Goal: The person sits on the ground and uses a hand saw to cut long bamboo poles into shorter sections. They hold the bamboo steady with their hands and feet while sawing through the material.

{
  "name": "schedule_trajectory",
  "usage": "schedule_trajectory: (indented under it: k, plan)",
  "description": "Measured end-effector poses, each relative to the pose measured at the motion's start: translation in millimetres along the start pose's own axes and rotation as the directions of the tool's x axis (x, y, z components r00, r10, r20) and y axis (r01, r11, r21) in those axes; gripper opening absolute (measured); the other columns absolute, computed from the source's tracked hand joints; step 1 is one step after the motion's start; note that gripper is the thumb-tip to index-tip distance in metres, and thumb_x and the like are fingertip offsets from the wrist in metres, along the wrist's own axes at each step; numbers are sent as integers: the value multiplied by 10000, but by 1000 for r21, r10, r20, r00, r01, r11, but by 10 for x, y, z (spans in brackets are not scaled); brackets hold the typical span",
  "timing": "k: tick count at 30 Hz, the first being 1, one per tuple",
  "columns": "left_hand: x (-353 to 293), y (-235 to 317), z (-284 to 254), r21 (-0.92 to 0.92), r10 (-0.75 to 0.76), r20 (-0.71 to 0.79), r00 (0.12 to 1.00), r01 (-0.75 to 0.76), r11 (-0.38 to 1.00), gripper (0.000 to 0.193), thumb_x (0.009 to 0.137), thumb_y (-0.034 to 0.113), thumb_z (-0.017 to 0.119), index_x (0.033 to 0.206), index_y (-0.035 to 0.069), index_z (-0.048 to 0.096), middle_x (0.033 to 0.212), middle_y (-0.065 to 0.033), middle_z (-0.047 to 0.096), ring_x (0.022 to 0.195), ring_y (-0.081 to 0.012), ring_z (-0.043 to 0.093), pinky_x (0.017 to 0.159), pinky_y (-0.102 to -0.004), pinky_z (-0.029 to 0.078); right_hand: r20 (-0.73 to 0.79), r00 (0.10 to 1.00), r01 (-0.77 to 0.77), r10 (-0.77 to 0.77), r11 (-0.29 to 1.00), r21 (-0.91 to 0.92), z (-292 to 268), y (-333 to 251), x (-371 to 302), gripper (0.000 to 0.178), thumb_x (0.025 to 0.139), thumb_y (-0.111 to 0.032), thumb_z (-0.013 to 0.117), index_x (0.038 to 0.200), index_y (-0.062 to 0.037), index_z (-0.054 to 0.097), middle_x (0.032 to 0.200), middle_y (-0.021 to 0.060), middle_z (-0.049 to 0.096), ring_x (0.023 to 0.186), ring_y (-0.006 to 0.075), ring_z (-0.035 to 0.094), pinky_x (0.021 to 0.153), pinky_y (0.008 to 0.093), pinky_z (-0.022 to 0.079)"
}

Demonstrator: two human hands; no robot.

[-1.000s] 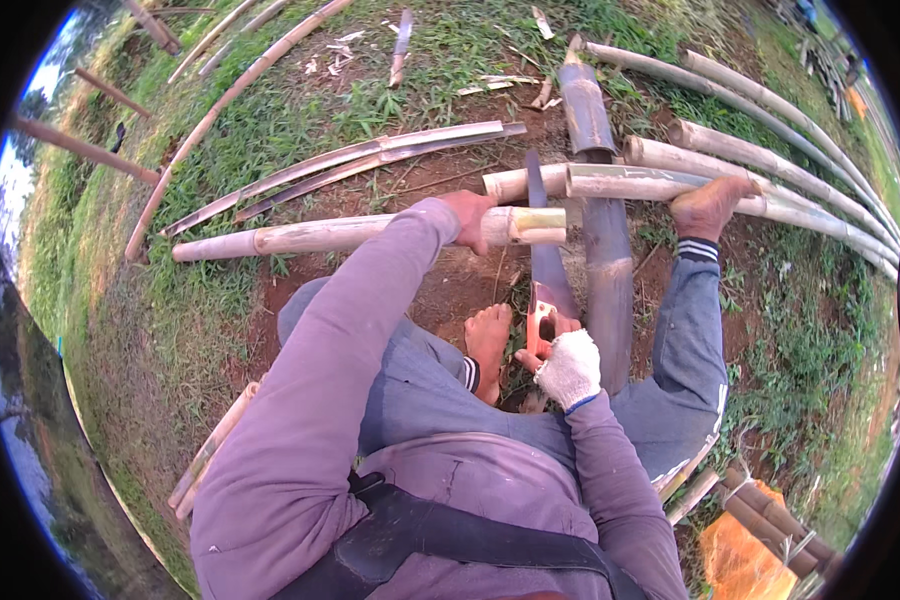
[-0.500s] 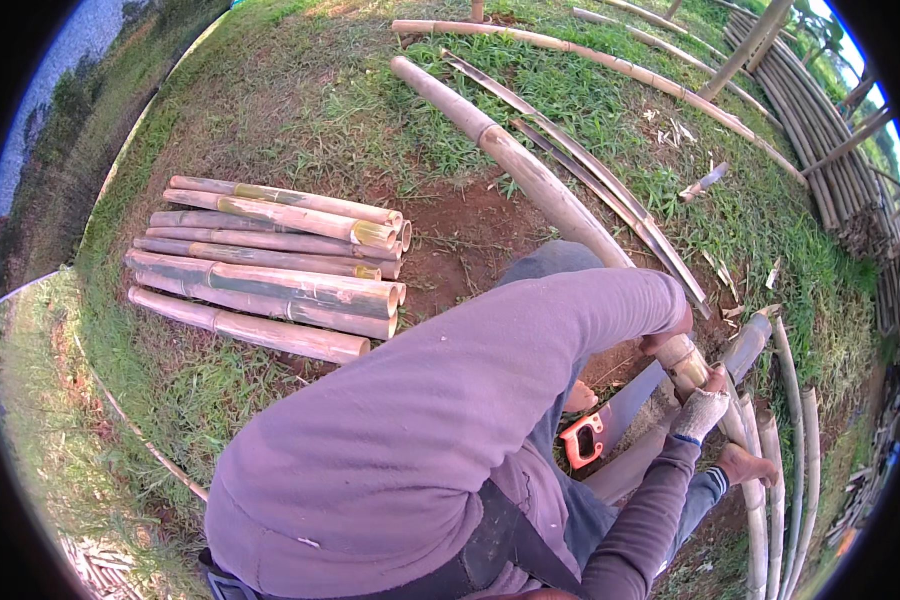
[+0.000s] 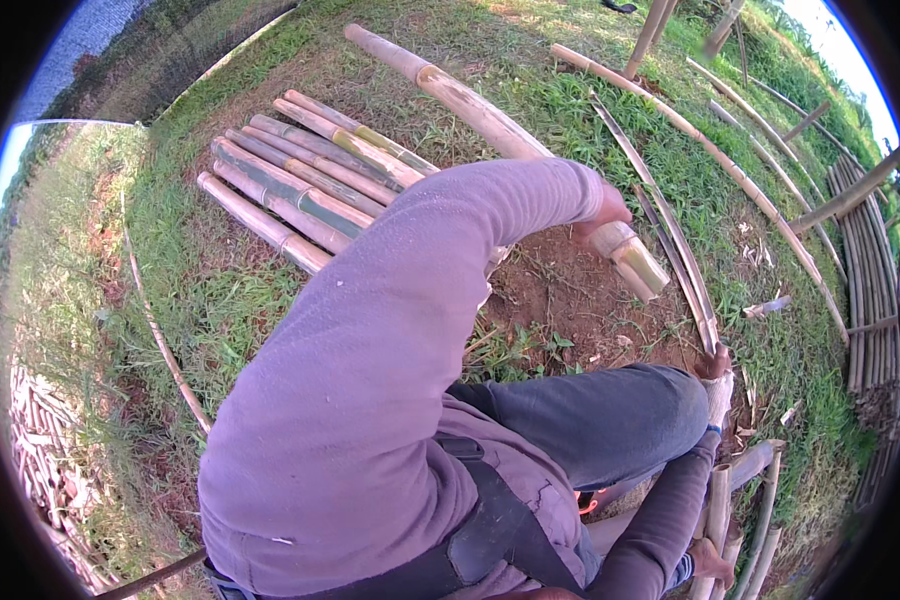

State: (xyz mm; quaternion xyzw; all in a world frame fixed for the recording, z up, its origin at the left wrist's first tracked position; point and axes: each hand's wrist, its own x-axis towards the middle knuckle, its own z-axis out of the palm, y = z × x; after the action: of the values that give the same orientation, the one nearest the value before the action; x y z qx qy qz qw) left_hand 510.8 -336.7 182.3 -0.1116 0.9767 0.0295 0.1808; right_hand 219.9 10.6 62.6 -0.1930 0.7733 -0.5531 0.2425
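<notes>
My left arm in a mauve sleeve reaches forward. At its end my left hand [image 3: 604, 210] is closed around a thick bamboo pole [image 3: 480, 110], close to its near end; the sleeve hides part of the grip. Further right and nearer, my right hand [image 3: 714, 366], with a pale glove, is at the near end of a long split bamboo strip [image 3: 660, 205]. Its fingers look closed on that end. A second strip lies alongside. Below my bent knee a bit of a saw's orange handle [image 3: 587, 500] shows; its blade is hidden.
Cut bamboo lengths [image 3: 290, 185] lie stacked at the left, partly behind my arm. A long pole [image 3: 705, 150] crosses the grass at the right. Several poles [image 3: 720, 510] lie by my bare foot [image 3: 708, 562]. A big bamboo pile [image 3: 870, 280] is at the far right.
My left hand has carried the thick pole leftward, away from the saw. My right hand has left the pole and reached the split strip. The view has also turned right.
</notes>
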Motion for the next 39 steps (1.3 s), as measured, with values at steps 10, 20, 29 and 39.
schedule_trajectory:
  k: [10,20,29,39]
  plan:
    - [-1523,-1148,2238,-124,-340,121,932,354,927,845,717,283,945,1470,184,575,1277,-144,730,1221,-384,700,1045,-494,558,-185,954,-295,237,625,-723,-2309,2257,-2111,371,1048,-316,705,1075,53,731,944,138,759,892,248,698,842,421,546]
    - [-1314,-1121,2799,-187,-390,-116,914,366,912,880,824,573,867,1416,42,491,1361,-200,513,1344,-413,500,1139,-518,434,-276,924,-376,265,487,-789,-1364,1323,-2356,625,965,-478,765,1351,11,713,1252,311,741,1225,438,708,1068,496,554]
    - [-771,-1362,3000,-175,-528,-44,848,514,840,807,1049,667,507,1603,83,446,1616,-231,472,1484,-421,449,1216,-560,348,-406,836,-547,370,503,-668,-1487,1404,-2698,571,960,-499,752,1273,-22,748,1265,269,748,1234,422,706,1071,504,554]
    - [-87,-1914,3166,-224,-627,116,771,635,739,888,1075,698,406,1653,24,396,1667,-233,448,1565,-401,380,1241,-552,361,-159,911,-300,380,347,-889,-491,1802,-2866,402,873,-397,758,1118,-79,772,1095,158,760,1076,332,741,887,514,576]
